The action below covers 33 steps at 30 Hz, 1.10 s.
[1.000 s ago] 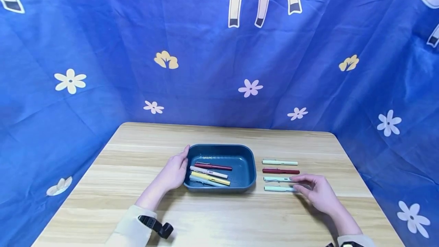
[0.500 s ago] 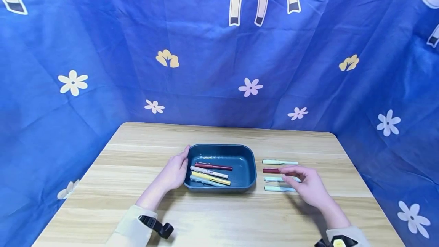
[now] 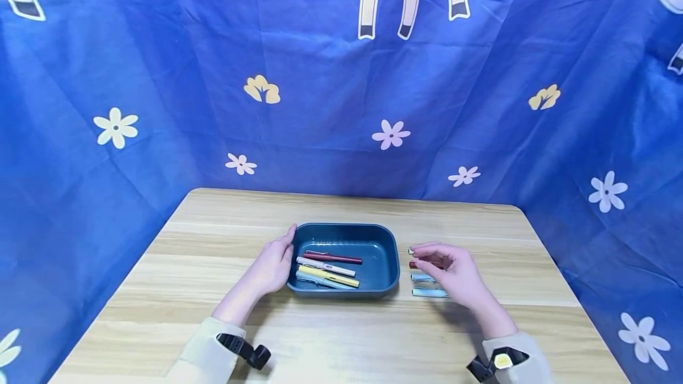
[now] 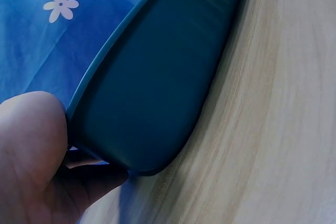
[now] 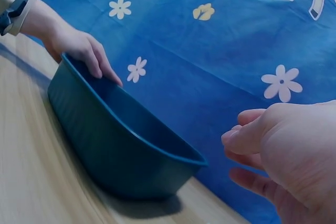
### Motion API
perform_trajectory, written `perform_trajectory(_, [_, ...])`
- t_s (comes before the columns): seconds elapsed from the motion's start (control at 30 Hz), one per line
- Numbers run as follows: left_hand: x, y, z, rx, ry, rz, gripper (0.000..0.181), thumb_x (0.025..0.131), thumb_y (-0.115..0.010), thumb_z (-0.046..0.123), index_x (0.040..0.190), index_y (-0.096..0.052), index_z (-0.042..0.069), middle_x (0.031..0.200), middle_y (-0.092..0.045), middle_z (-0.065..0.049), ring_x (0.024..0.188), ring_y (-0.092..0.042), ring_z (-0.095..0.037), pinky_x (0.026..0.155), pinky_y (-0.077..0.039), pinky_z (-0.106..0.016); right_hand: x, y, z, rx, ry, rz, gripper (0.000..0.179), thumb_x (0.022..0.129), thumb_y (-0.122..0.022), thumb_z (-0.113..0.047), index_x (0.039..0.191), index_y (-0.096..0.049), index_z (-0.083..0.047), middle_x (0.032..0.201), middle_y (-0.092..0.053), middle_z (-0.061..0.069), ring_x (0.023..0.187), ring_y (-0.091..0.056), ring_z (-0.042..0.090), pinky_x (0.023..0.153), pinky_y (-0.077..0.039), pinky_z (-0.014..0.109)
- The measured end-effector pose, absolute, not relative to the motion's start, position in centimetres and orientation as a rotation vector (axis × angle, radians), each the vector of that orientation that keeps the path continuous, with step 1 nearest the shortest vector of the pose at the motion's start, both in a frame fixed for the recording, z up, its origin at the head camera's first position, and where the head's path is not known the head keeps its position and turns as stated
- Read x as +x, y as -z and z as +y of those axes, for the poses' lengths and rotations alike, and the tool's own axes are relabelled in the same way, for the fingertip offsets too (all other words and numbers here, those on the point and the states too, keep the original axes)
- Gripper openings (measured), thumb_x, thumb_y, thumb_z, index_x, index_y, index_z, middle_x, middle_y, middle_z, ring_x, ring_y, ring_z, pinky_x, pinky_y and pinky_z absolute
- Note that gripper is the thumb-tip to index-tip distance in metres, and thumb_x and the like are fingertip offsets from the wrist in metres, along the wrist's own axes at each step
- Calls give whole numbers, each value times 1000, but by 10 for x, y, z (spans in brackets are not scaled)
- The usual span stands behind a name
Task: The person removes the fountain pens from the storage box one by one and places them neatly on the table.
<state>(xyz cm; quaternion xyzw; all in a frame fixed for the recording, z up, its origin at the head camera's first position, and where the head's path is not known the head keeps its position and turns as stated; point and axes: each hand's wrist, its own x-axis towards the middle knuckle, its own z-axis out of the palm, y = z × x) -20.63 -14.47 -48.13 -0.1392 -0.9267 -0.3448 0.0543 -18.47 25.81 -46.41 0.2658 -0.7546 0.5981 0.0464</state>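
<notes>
Seemingly half done: four pens (image 3: pixel 325 267) lie in the tray (image 3: pixel 344 293), four more pens (image 3: pixel 428 293) outside. The left hand (image 3: pixel 274 265) grips its rim; the right hand (image 3: pixel 455 268) looks empty.

Head view high, facing forward-down, wrist views low, close, all sharing bin (image 3: pixel 349 245)

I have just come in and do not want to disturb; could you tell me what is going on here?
At a wood-grain table, a person's left hand holds the left end of a dark teal bin. Inside lie a dark red pen, a whitish pen, a yellow pen and a grey-blue pen. The right hand is over four more pens lying in a row to the bin's right, partly hiding them. The right wrist view shows no pen in that hand's fingers.
</notes>
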Motion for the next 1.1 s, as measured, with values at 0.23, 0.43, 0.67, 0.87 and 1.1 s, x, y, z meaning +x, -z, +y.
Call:
perform_trajectory(0.23, [-205, 481, -146, -404, 1041, -2824, 52, 103, -39, 6, 152, -26, -3, 147, -39, -27, 135, -40, -37, 113, -31, -50, -193, 455, 232, 800, -1908, -2287, 22, 88, -68, 7, 109, -71, 1, 114, -68, 19, 103, -64, 42, 84, -59, 39])
perform_trajectory(0.43, [-204, 481, -147, -407, 1048, -2819, 52, 103, -39, 6, 152, -26, -3, 147, -39, -27, 134, -40, -38, 113, -31, -50, -193, 442, 209, 827, -1874, -2285, 23, 87, -68, 7, 110, -70, 6, 111, -68, 21, 104, -64, 39, 89, -57, 41])
perform_trajectory(0.67, [-203, 481, -146, -406, 1049, -2819, 52, 103, -38, 6, 152, -26, -3, 147, -38, -27, 135, -40, -38, 113, -30, -50, -198, 438, 189, 809, -1940, -2302, 24, 87, -69, 7, 111, -70, 5, 111, -69, 18, 103, -64, 43, 88, -57, 40])
perform_trajectory(0.87, [-205, 480, -144, -409, 1066, -2823, 52, 103, -38, 7, 152, -26, -1, 148, -37, -25, 136, -39, -37, 114, -30, -49, -201, 434, 173, 685, -1933, -2394, 24, 87, -69, 5, 111, -71, 0, 107, -71, 16, 100, -66, 39, 85, -58, 32])
perform_trajectory(1.1, [-205, 479, -146, -391, 1094, -2826, 52, 104, -37, 8, 153, -24, -1, 149, -36, -24, 137, -37, -37, 114, -29, -50, -210, 437, 152, 611, -1861, -2491, 22, 86, -71, 6, 106, -73, -3, 105, -72, 15, 96, -69, 32, 82, -59, 30])
